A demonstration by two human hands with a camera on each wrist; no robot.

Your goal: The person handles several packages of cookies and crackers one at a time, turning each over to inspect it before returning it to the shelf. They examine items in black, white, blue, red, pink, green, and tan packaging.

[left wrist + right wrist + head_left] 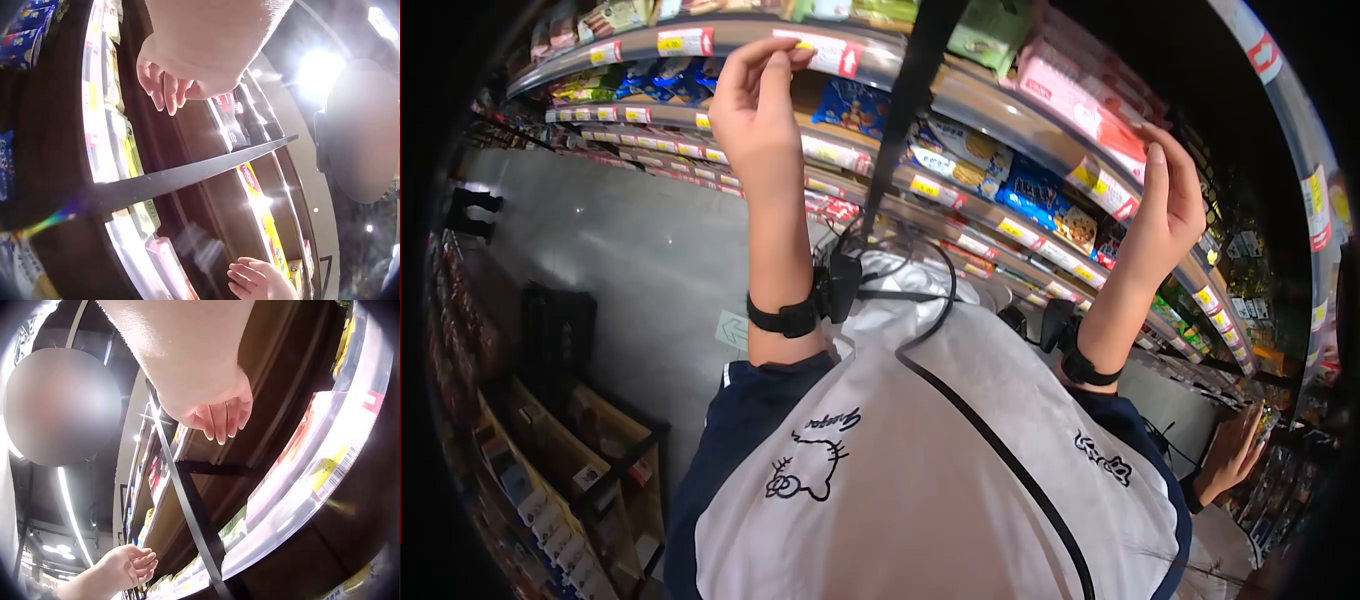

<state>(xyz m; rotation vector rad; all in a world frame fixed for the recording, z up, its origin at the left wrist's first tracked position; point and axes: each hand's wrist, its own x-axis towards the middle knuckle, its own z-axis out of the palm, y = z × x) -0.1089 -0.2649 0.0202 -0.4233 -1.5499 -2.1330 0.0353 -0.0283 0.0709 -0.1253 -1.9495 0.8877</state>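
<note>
Grey floor point(630, 210) ran alongside a tiered shop shelf point(970, 100) stocked with packets. The person's left hand point(755, 95) was raised at the upper tier's edge, in front of a red-and-white price label point(832, 54), its fingers loosely bent and holding nothing; whether they touched the label could not be told. The right hand point(1172, 205) was likewise relaxed and free of any load, just beside a pink package point(1080, 95) that sat on the upper tier. A black post point(908, 110) rose between the two hands. Blue packets point(1032, 195) lay on a lower tier, and another person's hand point(1230, 455) showed at the lower right.
</note>
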